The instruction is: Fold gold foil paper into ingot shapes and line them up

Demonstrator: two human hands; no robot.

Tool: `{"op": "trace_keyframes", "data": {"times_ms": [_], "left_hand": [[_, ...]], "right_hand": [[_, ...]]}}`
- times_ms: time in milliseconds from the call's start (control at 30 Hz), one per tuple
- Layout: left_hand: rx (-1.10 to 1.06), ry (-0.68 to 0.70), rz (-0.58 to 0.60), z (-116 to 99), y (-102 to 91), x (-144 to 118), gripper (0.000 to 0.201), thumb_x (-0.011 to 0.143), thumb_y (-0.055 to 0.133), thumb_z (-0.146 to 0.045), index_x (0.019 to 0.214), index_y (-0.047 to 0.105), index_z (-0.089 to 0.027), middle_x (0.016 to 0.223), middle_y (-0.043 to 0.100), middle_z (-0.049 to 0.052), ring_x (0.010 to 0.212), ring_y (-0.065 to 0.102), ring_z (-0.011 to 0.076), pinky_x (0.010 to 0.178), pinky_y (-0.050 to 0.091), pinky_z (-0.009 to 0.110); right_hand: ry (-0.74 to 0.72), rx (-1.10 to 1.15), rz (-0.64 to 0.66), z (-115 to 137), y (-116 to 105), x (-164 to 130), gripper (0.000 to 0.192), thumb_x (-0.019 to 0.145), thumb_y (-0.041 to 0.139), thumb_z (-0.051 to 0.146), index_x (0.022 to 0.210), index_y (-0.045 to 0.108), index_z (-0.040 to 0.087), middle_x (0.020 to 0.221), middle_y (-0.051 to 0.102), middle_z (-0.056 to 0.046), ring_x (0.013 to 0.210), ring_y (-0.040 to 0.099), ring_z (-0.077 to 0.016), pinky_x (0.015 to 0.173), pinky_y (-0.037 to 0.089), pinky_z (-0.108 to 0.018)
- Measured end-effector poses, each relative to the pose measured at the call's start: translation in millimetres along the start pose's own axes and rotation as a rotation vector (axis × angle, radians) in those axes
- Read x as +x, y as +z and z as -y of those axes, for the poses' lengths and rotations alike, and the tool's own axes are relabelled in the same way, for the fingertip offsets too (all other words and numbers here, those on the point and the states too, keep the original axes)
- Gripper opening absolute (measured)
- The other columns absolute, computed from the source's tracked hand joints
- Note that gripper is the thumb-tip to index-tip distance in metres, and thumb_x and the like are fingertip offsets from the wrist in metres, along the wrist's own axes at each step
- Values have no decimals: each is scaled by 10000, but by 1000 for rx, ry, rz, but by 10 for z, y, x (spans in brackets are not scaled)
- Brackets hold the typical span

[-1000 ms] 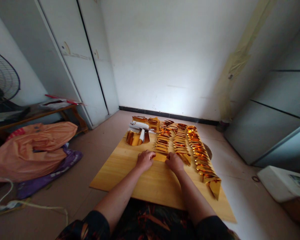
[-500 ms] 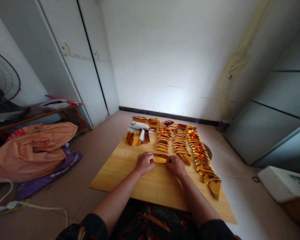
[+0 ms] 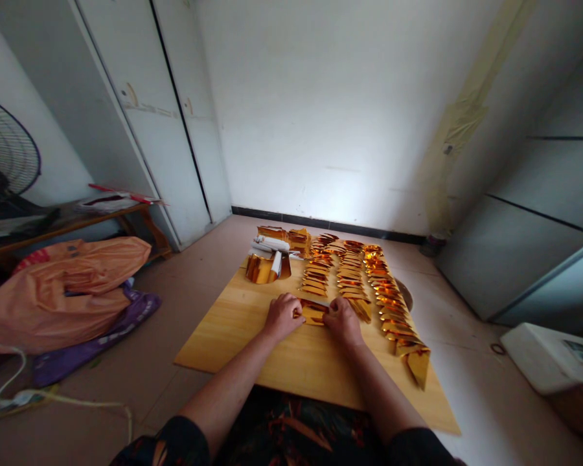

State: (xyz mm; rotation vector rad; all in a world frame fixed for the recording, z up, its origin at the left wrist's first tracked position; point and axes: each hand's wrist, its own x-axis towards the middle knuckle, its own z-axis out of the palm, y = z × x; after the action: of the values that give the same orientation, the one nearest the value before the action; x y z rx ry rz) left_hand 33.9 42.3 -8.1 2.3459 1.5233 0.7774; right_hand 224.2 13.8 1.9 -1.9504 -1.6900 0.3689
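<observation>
A sheet of shiny gold foil paper (image 3: 313,313) stretches between my hands over the wooden board (image 3: 233,323). My left hand (image 3: 284,316) is closed on its left end, and my right hand (image 3: 342,320) pinches the right end. A crease runs across the sheet, with a darker strip along its far side. Just beyond my hands, folded gold foil pieces (image 3: 354,278) overlap in rows. The longest row of folded pieces (image 3: 387,298) runs down the board's right side. Curled gold foil sheets (image 3: 258,268) lie at the back left beside a white roll (image 3: 272,243).
An orange cloth or bag (image 3: 78,285) lies on the floor at left over a purple bag (image 3: 97,336). A fan (image 3: 10,149) stands on a low wooden bench (image 3: 68,226). To the right is a white box (image 3: 547,356). Grey cabinets (image 3: 140,116) and a white wall (image 3: 330,116) stand behind.
The foil sheet between my hands now shows a fold with a darker strip along its far side. My right hand has shifted slightly; the rows of folded pieces look unchanged.
</observation>
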Motion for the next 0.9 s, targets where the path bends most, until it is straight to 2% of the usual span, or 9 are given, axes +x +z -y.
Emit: {"op": "trace_keyframes", "data": {"times_ms": [133,200,267,333,400,467,600,733,900], "left_hand": [[-3,22,-43,12,8,-12,210,646,721,-204,778,557,-206,858,589,-2,889,538,182,781,387,298],[-12,15,-62,15,14,-14,275,639,721,-209,854,550,-212,904,587,6,921,540,194,805,404,313],[-27,6,-81,16,19,-13,403,627,729,-211,984,543,-218,1003,586,28,992,537,216,847,418,341],[-44,4,-86,16,22,-12,571,622,738,-214,1142,502,-229,1125,569,54,1072,521,238,894,418,370],[-52,5,-75,17,22,-9,697,626,740,-212,1256,444,-252,1209,545,65,1127,500,247,929,410,383],[-47,8,-57,24,24,-5,740,633,737,-211,1300,421,-271,1237,534,61,1149,487,247,946,404,384],[-35,9,-26,49,42,5,660,637,742,-222,1249,499,-260,1215,543,60,1141,493,248,943,404,385],[-31,18,-14,70,57,10,485,644,740,-218,1106,593,-245,1151,574,46,1095,514,230,921,405,365],[-40,33,-27,66,46,5,345,643,732,-196,966,619,-233,1071,590,27,1046,519,207,883,406,337]], "right_hand": [[-44,-24,-20,20,23,-5,466,732,590,221,1192,520,211,1125,564,-57,858,576,-158,645,392,-223],[-87,-70,-3,47,12,2,511,764,564,215,1268,489,250,1190,544,-56,884,581,-161,644,397,-225],[-153,-118,18,84,-11,11,440,802,523,193,1234,535,274,1193,552,-44,919,578,-160,654,396,-221],[-206,-166,38,120,-37,20,309,840,480,178,1098,624,268,1130,587,-39,947,568,-160,674,392,-219],[-219,-208,59,146,-55,29,234,854,469,178,959,667,246,1033,618,-42,945,561,-164,689,385,-219],[-210,-228,78,156,-57,39,204,847,481,174,902,669,230,962,631,-45,923,557,-162,696,375,-216],[-183,-210,85,141,-37,64,202,831,490,164,939,650,220,952,633,-40,886,558,-151,692,358,-214],[-190,-212,86,134,-27,78,183,818,497,158,901,646,224,945,625,-32,874,561,-150,665,342,-219],[-228,-216,73,124,-37,63,139,795,523,163,854,636,219,925,620,-27,867,550,-148,663,330,-216]]}}
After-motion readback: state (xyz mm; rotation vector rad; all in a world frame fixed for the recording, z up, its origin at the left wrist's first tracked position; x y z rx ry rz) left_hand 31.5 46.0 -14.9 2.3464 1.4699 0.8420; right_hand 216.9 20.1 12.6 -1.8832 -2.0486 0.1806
